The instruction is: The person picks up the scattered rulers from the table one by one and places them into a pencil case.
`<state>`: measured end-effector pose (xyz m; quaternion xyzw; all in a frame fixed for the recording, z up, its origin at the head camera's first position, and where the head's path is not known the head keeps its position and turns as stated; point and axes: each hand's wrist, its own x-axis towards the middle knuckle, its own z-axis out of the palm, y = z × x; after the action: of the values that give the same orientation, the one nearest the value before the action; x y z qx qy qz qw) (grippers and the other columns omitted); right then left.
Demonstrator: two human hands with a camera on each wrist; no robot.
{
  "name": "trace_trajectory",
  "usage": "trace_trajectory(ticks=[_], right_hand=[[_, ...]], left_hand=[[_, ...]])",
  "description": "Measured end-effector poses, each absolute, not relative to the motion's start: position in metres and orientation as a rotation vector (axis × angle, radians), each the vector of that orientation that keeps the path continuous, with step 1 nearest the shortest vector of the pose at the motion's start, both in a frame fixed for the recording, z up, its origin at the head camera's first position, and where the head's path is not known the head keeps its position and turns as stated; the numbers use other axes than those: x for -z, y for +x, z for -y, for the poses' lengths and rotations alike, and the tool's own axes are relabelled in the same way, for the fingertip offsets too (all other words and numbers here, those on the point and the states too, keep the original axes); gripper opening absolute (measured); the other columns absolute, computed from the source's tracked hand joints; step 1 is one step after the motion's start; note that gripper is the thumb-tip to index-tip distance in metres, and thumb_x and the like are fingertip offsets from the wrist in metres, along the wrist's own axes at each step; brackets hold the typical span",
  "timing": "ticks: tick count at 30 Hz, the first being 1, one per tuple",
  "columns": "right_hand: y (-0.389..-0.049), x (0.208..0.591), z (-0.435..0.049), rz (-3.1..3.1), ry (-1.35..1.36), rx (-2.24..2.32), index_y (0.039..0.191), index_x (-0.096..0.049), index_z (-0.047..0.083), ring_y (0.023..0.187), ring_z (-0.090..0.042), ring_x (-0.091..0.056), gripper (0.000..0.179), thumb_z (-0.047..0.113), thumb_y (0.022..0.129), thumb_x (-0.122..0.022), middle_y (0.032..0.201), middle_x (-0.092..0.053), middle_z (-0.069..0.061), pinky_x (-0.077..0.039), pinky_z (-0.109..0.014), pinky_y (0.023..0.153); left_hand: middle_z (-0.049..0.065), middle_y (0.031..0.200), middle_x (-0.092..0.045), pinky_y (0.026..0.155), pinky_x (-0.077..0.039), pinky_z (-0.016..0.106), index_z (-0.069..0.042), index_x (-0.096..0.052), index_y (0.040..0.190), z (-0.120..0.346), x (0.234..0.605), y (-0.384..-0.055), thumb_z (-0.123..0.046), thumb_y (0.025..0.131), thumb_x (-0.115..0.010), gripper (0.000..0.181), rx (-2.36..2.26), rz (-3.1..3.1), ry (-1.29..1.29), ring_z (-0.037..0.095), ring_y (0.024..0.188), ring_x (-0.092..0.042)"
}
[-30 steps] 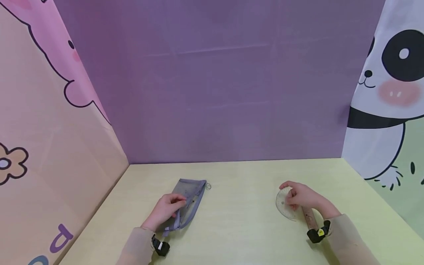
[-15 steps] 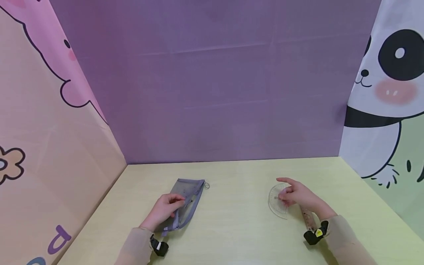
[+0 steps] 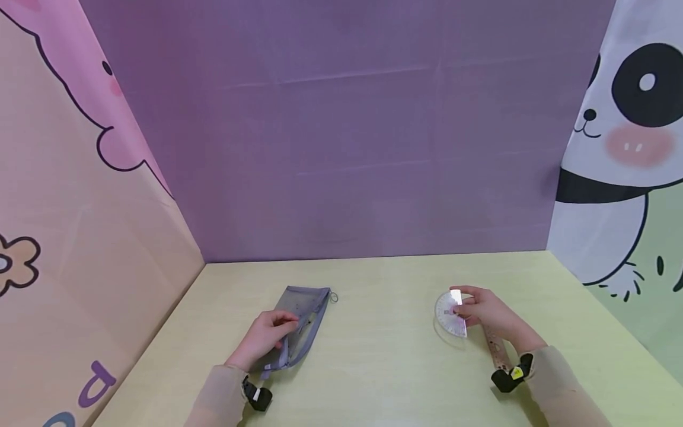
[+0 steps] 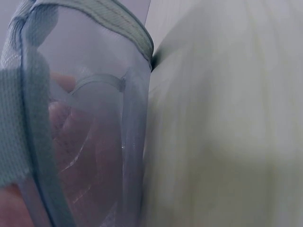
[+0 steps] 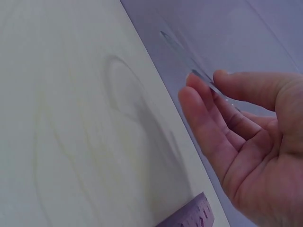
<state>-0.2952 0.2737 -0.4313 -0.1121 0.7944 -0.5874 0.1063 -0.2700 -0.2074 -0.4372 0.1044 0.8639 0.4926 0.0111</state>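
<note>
My left hand [image 3: 265,337] grips a grey-purple mesh zip pouch [image 3: 296,301] by its near side, thumb on top. Seen from the left wrist, fingers show through the sheer mesh [image 4: 90,146] of the pouch. On the right, my right hand [image 3: 491,312] pinches a clear half-round protractor [image 3: 447,313] by its straight edge between thumb and fingers. The right wrist view shows the protractor [image 5: 182,51] edge-on above the table, its shadow below. Under the right wrist lies a ruler [image 3: 497,351] with printed markings, partly hidden by the hand and wrist camera.
A small ring [image 3: 334,297] hangs from the pouch's far corner. The pale wooden table [image 3: 373,356] stretches between the hands. A purple cloth wall [image 3: 341,148] closes off the back, with cartoon-printed panels at both sides.
The right hand has shifted a little left and tilted the protractor, which now catches the light above its shadow. The left hand and pouch stay nearly still.
</note>
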Motion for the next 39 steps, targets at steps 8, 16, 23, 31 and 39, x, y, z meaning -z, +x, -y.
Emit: trace_trajectory(ticks=[8,16,23,31,39], right_hand=[[-0.296,0.43,-0.276,-2.259,-0.339,1.801,0.144,-0.025,-0.015,0.079,-0.013,-0.064,0.065,0.001,0.092,-0.06,0.092,-0.066,-0.008,-0.055,-0.034,0.072],[-0.298,0.432,-0.28,-2.207,-0.334,1.833,0.145,-0.025,-0.013,0.081,-0.011,-0.064,0.065,0.006,0.094,-0.061,0.096,-0.07,-0.008,-0.054,-0.029,0.073],[-0.299,0.437,-0.285,-2.111,-0.36,1.888,0.146,-0.021,-0.013,0.08,-0.01,-0.064,0.066,0.008,0.096,-0.058,0.097,-0.07,-0.005,-0.054,-0.027,0.073],[-0.3,0.441,-0.284,-2.005,-0.358,1.938,0.147,-0.017,-0.014,0.082,-0.014,-0.066,0.065,0.005,0.097,-0.055,0.098,-0.069,-0.006,-0.054,-0.029,0.076],[-0.299,0.441,-0.282,-1.966,-0.363,1.952,0.147,-0.015,-0.014,0.084,-0.014,-0.067,0.065,0.003,0.097,-0.053,0.101,-0.069,-0.007,-0.054,-0.03,0.077]], left_hand=[[0.006,0.094,-0.065,0.056,-0.048,0.029,-0.001,-0.07,0.105,0.208,0.438,-0.272,-0.013,0.092,-0.064,0.019,-1.542,-2.69,0.33,0.017,0.07,-0.054],[0.006,0.095,-0.065,0.058,-0.05,0.032,-0.001,-0.07,0.105,0.208,0.438,-0.272,-0.013,0.092,-0.064,0.019,-1.546,-2.695,0.315,0.017,0.079,-0.055],[0.005,0.094,-0.065,0.059,-0.05,0.032,-0.002,-0.07,0.105,0.208,0.44,-0.273,-0.014,0.092,-0.064,0.018,-1.536,-2.7,0.314,0.018,0.079,-0.055],[0.006,0.095,-0.065,0.059,-0.05,0.032,-0.001,-0.069,0.107,0.209,0.44,-0.274,-0.015,0.093,-0.064,0.021,-1.545,-2.687,0.316,0.018,0.078,-0.055],[0.006,0.096,-0.065,0.059,-0.05,0.032,0.0,-0.069,0.107,0.209,0.439,-0.273,-0.015,0.093,-0.064,0.022,-1.55,-2.679,0.308,0.018,0.079,-0.054]])
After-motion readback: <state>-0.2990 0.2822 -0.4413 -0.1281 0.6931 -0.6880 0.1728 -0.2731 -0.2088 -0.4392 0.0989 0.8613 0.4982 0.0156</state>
